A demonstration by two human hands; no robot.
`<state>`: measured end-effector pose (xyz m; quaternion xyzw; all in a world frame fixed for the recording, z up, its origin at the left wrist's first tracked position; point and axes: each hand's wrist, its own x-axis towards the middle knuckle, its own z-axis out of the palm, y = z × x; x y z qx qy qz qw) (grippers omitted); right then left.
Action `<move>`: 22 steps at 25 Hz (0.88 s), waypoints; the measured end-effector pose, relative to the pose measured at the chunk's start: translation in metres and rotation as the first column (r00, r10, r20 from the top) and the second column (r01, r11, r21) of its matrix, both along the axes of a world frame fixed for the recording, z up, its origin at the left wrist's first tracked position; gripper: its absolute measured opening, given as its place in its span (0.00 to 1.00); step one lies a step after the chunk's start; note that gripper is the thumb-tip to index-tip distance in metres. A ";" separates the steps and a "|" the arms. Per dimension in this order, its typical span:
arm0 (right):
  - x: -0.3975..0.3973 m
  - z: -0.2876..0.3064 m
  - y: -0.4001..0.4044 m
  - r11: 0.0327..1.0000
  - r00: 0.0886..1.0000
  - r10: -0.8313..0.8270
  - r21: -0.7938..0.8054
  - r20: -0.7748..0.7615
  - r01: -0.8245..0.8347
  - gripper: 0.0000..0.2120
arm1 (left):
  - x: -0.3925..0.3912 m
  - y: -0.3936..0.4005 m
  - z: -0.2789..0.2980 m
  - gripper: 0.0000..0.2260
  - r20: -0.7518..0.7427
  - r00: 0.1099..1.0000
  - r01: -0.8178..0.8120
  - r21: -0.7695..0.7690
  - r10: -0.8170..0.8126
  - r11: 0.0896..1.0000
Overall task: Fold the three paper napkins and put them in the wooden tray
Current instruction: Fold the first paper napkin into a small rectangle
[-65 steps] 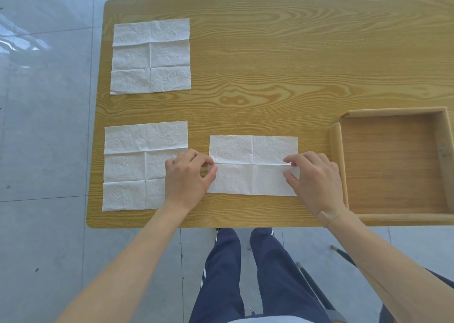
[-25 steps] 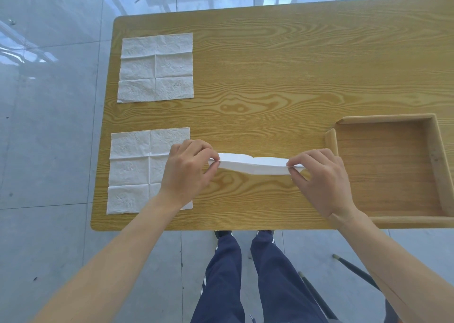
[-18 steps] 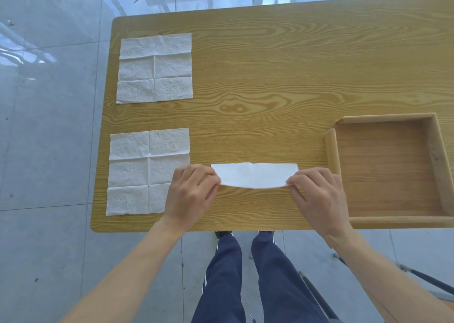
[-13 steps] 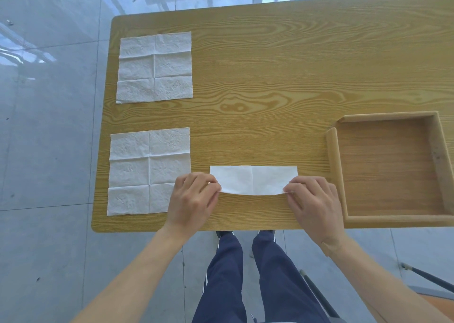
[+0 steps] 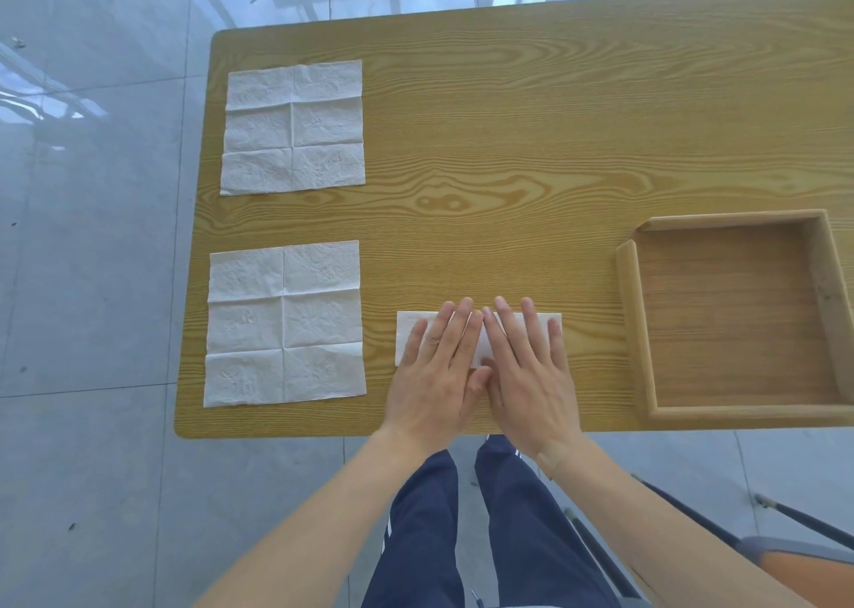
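A white napkin folded into a narrow strip lies near the table's front edge. My left hand and my right hand lie side by side on it, fingers straight, pressing it flat and hiding its middle. Two unfolded white napkins lie to the left: one near the front, one further back. The wooden tray stands at the right with nothing in it.
The wooden table has its front edge just under my wrists and its left edge beside the unfolded napkins. Grey tiled floor surrounds it. A chair shows at the lower right, and my legs are below the table edge.
The napkin was folded over toward me into a narrow strip and laid down. Both hands let go of its ends and moved to its middle, now pressing flat.
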<state>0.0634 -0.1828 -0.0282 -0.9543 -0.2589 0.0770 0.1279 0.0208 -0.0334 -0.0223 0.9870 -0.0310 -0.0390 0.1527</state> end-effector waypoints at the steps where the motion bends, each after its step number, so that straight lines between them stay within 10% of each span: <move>1: 0.002 -0.004 -0.001 0.999 1.000 0.015 -0.047 -0.021 -0.016 0.27 | 0.001 -0.002 -0.003 0.28 -0.052 0.999 -0.005 0.022 0.007 1.000; 22: 0.019 -0.024 -0.049 0.975 0.978 -0.190 -0.136 -0.090 0.177 0.32 | -0.013 0.044 -0.014 0.33 -0.243 0.965 -0.059 0.161 0.097 0.985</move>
